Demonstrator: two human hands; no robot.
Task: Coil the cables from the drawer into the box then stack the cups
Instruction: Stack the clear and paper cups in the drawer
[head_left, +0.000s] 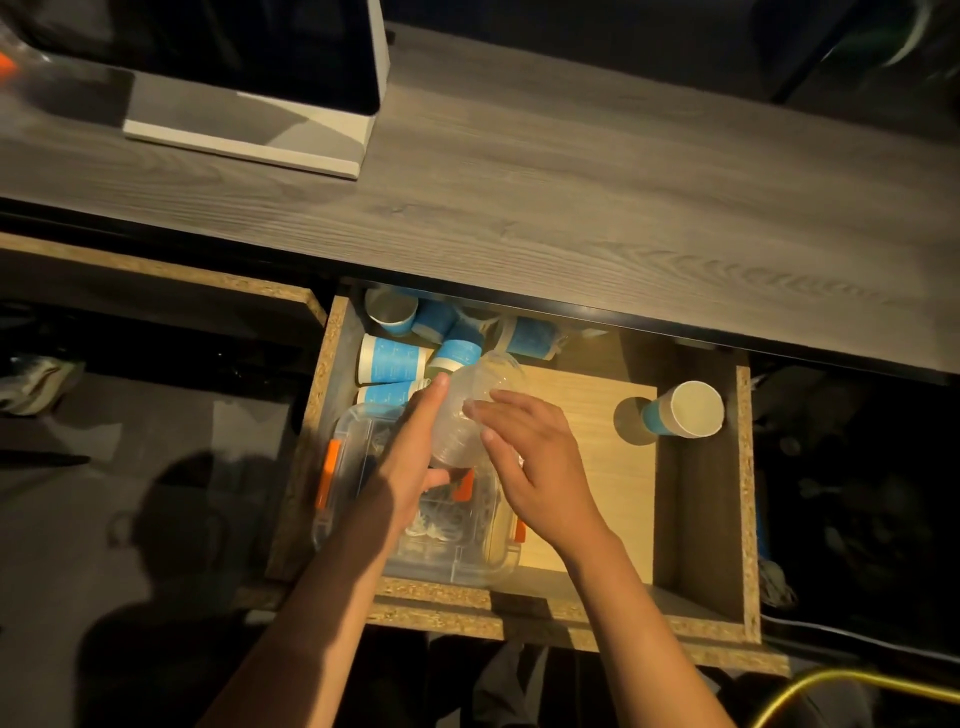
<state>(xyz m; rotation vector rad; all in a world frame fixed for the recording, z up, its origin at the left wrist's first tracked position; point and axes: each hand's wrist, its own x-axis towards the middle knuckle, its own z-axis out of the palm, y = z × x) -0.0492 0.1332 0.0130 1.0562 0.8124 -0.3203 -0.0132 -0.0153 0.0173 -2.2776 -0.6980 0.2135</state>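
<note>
A clear plastic cup lies tilted between both hands above the open drawer. My left hand grips its base and side; my right hand rests fingertips on its upper side. Below them a clear plastic box with orange latches holds pale coiled cables, partly hidden by my arms. Several blue-and-white paper cups lie jumbled in the drawer's back left corner. One blue paper cup lies on its side at the right.
A grey wood-grain desktop overhangs the drawer's back. A white-framed monitor and its base stand on it at the left. A light wooden board lines the drawer floor. A yellow cable runs along the floor, bottom right.
</note>
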